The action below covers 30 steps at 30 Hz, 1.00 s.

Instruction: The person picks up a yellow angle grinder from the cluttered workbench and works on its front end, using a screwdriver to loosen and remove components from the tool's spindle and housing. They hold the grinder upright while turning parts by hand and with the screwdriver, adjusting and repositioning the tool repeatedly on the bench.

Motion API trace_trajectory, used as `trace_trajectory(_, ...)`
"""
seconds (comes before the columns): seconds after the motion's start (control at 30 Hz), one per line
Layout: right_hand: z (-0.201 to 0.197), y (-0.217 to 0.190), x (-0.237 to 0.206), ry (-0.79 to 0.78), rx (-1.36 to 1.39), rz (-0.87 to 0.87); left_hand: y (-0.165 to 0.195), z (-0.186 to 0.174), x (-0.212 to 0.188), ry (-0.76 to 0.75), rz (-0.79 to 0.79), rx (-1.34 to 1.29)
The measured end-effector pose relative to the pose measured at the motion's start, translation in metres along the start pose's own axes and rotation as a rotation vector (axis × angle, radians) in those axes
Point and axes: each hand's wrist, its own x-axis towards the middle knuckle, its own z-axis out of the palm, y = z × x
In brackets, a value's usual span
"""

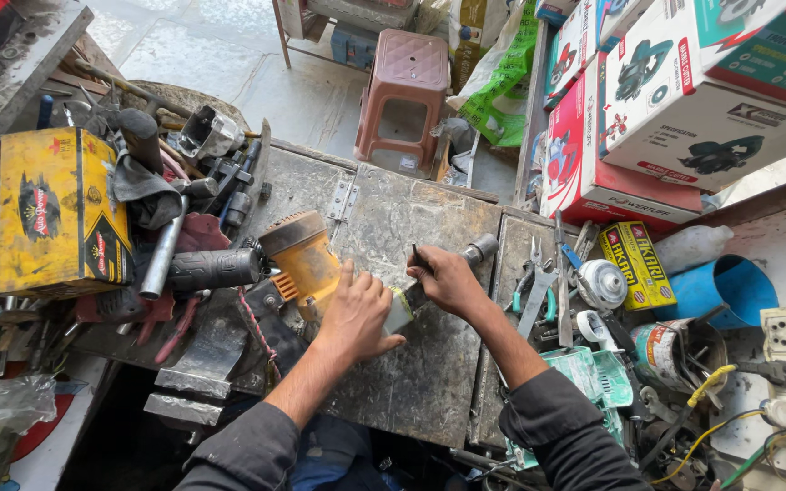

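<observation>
Overhead view of a cluttered repair bench (429, 364) topped with scuffed sheet metal. A person in dark sleeves leans over a yellow power tool (302, 259) — it looks like a grinder or cutter with a black ribbed handle — lying on its side at the bench's left centre. The left hand (357, 314) is closed over the near end of the tool, palm down, fingers wrapped on its housing to pin it in place. The right hand (448, 277) sits just beside it, pinched shut around a thin dark tool (420, 259), likely a small screwdriver, tipped toward the housing. Just past that hand lies a metal cylinder (482, 247).

The work appears to be at the opening-up or fastening stage; the next move seems to call for steady downward pressure and a firm hold so the housing doesn't roll.

Around them — a yellow carton (52, 214), spanners (539, 291), a pink plastic stool (404, 82) and boxed tools (684, 100).
</observation>
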Motion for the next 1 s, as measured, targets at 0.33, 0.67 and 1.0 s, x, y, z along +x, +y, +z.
trace_trajectory(0.33, -0.004, 0.003, 0.003, -0.053, 0.088, -0.013, 0.001, -0.001, 0.002, 0.001, -0.043, -0.034)
trace_trajectory(0.67, -0.007, -0.009, 0.016, -0.177, 0.09, 0.166, 0.002, 0.006, 0.006, 0.016, -0.067, -0.033)
trace_trajectory(1.0, 0.008, 0.019, 0.016, -0.178, 0.08, 0.108, 0.008, 0.003, 0.018, -0.133, -0.109, 0.022)
